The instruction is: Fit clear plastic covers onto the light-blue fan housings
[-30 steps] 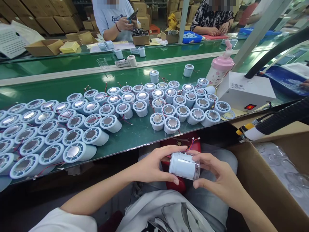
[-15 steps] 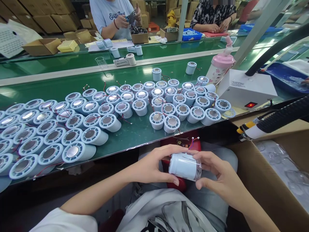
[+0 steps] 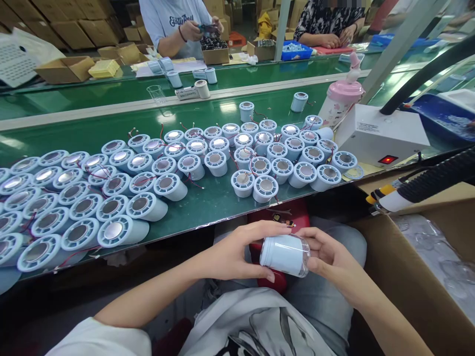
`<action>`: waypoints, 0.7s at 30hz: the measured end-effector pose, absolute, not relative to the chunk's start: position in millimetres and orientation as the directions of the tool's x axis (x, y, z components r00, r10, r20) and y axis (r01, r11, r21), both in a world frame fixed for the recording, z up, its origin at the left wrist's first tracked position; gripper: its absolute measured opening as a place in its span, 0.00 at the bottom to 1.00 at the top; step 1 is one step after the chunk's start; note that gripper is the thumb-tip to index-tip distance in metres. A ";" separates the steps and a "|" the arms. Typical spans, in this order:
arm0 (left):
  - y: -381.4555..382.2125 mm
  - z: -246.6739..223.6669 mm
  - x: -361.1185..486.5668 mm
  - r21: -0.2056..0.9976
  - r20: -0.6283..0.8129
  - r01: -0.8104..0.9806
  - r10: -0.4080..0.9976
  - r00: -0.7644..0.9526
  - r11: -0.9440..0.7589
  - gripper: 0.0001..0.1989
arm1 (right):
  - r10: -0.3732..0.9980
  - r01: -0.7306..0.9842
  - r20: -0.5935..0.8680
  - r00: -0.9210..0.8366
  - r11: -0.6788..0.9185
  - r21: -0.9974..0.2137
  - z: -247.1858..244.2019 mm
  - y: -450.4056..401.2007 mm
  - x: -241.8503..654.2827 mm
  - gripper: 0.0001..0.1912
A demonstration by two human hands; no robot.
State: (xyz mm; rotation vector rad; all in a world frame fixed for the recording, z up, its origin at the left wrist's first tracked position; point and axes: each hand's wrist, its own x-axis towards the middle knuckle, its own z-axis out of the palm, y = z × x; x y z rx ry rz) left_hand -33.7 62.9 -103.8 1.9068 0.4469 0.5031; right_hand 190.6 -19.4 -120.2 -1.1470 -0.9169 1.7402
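Observation:
Above my lap, a light blue cylinder (image 3: 284, 254) lies on its side with a clear plastic cover around its right part. My left hand (image 3: 247, 252) grips its left end, thumb below and fingers above. The fingers of my right hand (image 3: 326, 252) are curled around the clear right end. On the green bench stand many light blue cylinders (image 3: 265, 188) with round metal discs on top and thin red and black wires. The wires of the held cylinder are hidden from view.
To the right an open carton (image 3: 419, 277) holds clear plastic pieces. A white box (image 3: 384, 133) with a red-lit switch, a pink-lidded bottle (image 3: 343, 96) and a black hose (image 3: 438, 173) are at the right. Two people sit across the bench.
The held cylinder has turned, and its wires above it have gone out of sight. My right hand's fingers have shifted at the clear end. My left hand has barely moved.

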 end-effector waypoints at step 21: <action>70.7 -120.1 -22.0 0.998 -0.004 -0.034 0.548 0.836 0.059 0.42 | 0.786 -0.538 -0.548 -0.284 -0.604 -0.587 -141.4 -15.4 182.6 0.24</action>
